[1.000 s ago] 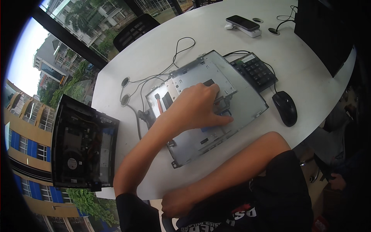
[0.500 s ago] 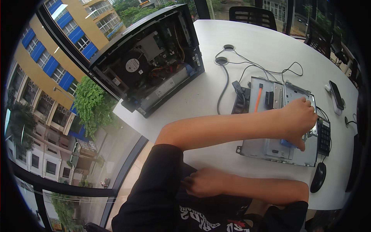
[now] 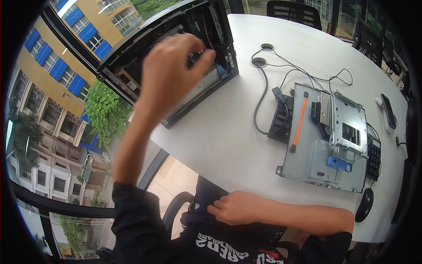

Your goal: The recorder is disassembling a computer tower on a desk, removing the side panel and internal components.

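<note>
My left hand (image 3: 173,66) is raised in front of an open black desktop computer case (image 3: 231,66), thumb and fingers curved with a gap between them. I see nothing held in it, though motion blurs it slightly and it hides part of the case's inside. My right hand (image 3: 233,207) lies with curled fingers against my dark clothes, below the table's near edge. Over on the right, a flat grey metal panel (image 3: 303,165) carries a silver metal drive bracket (image 3: 345,116) with a blue plastic latch (image 3: 339,164). An orange flat cable (image 3: 300,123) lies along the panel's left side.
A black power strip (image 3: 281,119) with plugs sits left of the panel, its cords running to round table grommets (image 3: 258,62). Right of the panel are a black keypad (image 3: 373,158), a mouse (image 3: 364,205) and a phone-like device (image 3: 386,108). A window borders the left side.
My left hand has left the metal bracket on the panel and swung left to the computer case. The bracket and orange cable are now uncovered. My right hand stays at my lap.
</note>
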`<state>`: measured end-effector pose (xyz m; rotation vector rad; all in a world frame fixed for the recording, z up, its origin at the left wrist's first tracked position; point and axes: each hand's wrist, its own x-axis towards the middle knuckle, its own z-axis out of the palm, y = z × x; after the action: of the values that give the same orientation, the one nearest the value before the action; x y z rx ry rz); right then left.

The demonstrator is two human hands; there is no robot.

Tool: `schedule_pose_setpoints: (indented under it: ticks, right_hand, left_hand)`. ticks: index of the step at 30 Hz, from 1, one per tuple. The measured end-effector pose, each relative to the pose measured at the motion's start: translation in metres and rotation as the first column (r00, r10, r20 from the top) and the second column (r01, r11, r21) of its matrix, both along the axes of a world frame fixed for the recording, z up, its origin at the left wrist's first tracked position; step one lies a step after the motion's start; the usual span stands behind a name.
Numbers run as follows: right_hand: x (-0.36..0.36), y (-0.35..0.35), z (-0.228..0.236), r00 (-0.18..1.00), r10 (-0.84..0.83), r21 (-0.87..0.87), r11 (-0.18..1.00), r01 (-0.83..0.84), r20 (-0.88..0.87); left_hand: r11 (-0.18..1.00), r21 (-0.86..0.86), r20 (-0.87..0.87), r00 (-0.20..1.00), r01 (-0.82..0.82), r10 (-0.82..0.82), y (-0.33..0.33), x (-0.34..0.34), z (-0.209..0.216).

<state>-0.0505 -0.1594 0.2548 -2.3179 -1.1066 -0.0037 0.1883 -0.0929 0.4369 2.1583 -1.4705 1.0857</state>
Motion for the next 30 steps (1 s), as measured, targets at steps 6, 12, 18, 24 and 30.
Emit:
schedule_pose_setpoints:
  ticks: [6, 12, 18, 24, 30]
  right_hand:
    - [0.0, 0.0, 0.001, 0.999, 0.007, 0.006, 1.0, -0.007, -0.038]
    - [0.005, 0.001, 0.005, 0.997, -0.081, 0.03, 0.996, 0.081, 0.004]
    - [0.004, 0.004, 0.011, 0.981, -0.16, 0.13, 0.981, 0.146, 0.106]
    - [0.004, 0.001, 0.011, 0.971, -0.183, 0.134, 0.977, 0.164, 0.151]
    - [0.003, -0.001, 0.008, 0.976, -0.169, 0.145, 0.978, 0.149, 0.136]
  left_hand:
    - [0.945, -0.206, 0.26, 0.917, -0.254, 0.303, 0.062, 0.037, 0.061]
    - [0.824, 0.018, 0.129, 0.819, -0.566, 0.559, 0.045, 0.007, 0.051]
    - [0.844, -0.042, 0.205, 0.822, -0.534, 0.531, 0.065, 0.048, 0.05]
    - [0.888, -0.048, 0.169, 0.872, -0.457, 0.458, 0.075, 0.082, 0.058]
    - [0.876, -0.077, 0.116, 0.869, -0.475, 0.481, 0.075, 0.083, 0.055]
